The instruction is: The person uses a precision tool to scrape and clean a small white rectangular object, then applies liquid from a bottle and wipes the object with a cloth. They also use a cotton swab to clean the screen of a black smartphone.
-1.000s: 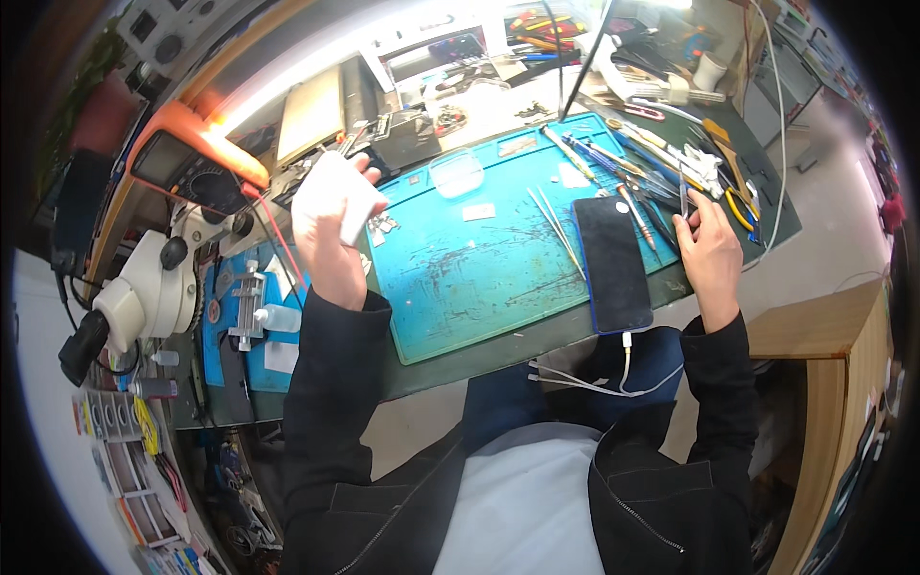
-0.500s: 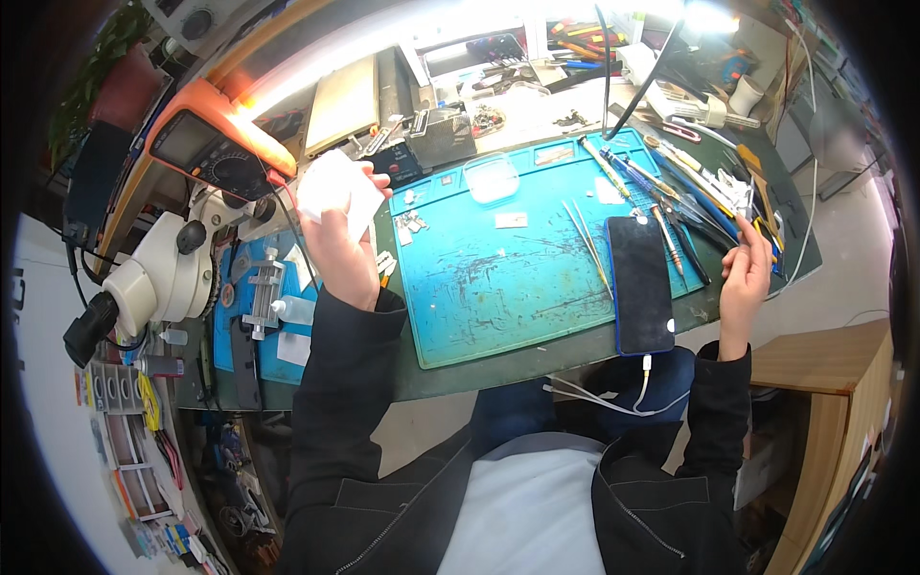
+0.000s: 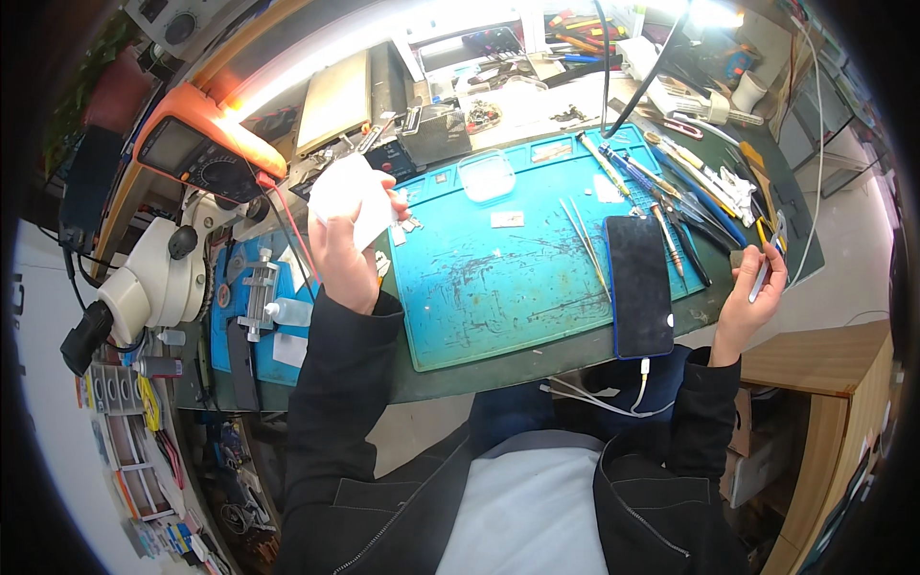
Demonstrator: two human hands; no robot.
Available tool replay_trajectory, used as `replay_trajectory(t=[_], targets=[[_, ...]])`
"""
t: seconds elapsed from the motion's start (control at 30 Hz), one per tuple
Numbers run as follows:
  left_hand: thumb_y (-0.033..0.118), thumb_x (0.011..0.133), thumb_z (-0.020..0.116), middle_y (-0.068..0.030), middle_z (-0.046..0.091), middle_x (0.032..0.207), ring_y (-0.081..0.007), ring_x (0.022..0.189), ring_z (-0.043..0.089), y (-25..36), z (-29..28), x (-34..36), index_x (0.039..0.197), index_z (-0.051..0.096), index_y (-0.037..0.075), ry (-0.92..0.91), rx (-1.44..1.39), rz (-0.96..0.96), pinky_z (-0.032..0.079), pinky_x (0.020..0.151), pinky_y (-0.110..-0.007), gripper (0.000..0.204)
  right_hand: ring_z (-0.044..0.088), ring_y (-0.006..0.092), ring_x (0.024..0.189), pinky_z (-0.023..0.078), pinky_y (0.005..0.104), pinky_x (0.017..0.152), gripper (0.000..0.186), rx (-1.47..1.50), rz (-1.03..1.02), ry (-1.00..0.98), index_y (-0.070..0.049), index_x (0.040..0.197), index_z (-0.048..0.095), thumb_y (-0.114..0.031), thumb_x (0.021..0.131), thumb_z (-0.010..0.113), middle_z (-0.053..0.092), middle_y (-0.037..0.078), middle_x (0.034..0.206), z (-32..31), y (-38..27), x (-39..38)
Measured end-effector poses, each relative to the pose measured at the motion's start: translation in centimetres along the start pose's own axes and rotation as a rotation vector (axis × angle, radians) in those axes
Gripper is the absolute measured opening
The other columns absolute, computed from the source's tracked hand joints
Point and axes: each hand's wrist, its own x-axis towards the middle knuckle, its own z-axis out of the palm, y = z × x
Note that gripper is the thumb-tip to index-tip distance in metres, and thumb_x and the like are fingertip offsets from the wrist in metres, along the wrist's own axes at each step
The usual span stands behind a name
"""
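My left hand [image 3: 347, 254] is closed on a white folded sheet [image 3: 340, 192], raised over the left edge of the blue work mat [image 3: 460, 331]. Glare washes the sheet out, so whether it is paper or cloth cannot be told. At the bench's right edge, my right hand [image 3: 749, 305] pinches a slim light-grey tool [image 3: 760, 283] whose exact kind is unclear. A dark phone [image 3: 640, 297] with a blue edge lies on the mat's right side, a white cable [image 3: 645, 366] plugged into its near end. Tweezers [image 3: 586, 244] rest just left of it.
Screwdrivers, pliers [image 3: 692, 244] and other hand tools crowd the right side. A clear plastic box [image 3: 487, 177] sits at the mat's back. To the left stand an orange multimeter [image 3: 206, 144], a white microscope [image 3: 153, 278], a metal clamp [image 3: 259, 292] and a small bottle [image 3: 289, 311].
My right hand has drawn back slightly from the tool pile, and a slim light-grey tool now shows in its fingers. My left hand still holds the white sheet, turned slightly.
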Motion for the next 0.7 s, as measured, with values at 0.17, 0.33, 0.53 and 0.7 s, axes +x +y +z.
replay_trajectory(t=[0.17,0.33,0.53,0.7], targets=[[0.014,0.103,0.046,-0.0246,0.07,0.126,-0.0316,0.106,0.074,0.0,0.5,0.5,0.138,0.053,-0.009,0.065,0.025,0.021,0.06,0.092,-0.044,0.042,0.068,0.0102,0.093,0.055,0.023,0.072,0.023,0.038,0.045,0.022,0.0,0.125,0.068,-0.018,0.111,0.063,0.065,0.005,0.116,-0.3,0.2,0.1],[0.038,0.112,0.049,-0.0206,0.07,0.127,-0.0271,0.107,0.073,-1.1,0.1,0.4,0.142,0.053,-0.005,0.047,0.224,0.016,0.06,0.092,-0.04,0.052,0.068,0.0118,0.095,0.055,0.0255,0.077,0.024,-0.032,0.032,-0.046,-0.001,0.126,0.072,-0.018,0.112,0.063,0.067,0.006,0.12,0.3,-1.9,-0.1],[0.077,0.106,0.038,-0.0148,0.071,0.124,-0.0218,0.107,0.071,-1.4,0.0,0.1,0.147,0.054,0.001,-0.11,0.216,-0.154,0.058,0.092,-0.036,0.088,0.068,0.0199,0.108,0.054,0.0333,0.097,0.023,-0.18,-0.067,-0.095,0.002,0.122,0.073,-0.015,0.109,0.066,0.071,0.01,0.121,1.0,-2.6,0.0],[0.07,0.106,0.051,-0.0124,0.069,0.125,-0.0199,0.111,0.068,-1.5,0.6,-0.1,0.148,0.054,0.001,-0.174,0.34,-0.183,0.055,0.096,-0.034,0.081,0.068,0.0198,0.102,0.054,0.0322,0.093,0.017,-0.193,-0.078,-0.072,0.001,0.116,0.073,-0.013,0.108,0.067,0.072,0.009,0.113,0.8,-2.6,-0.1]])
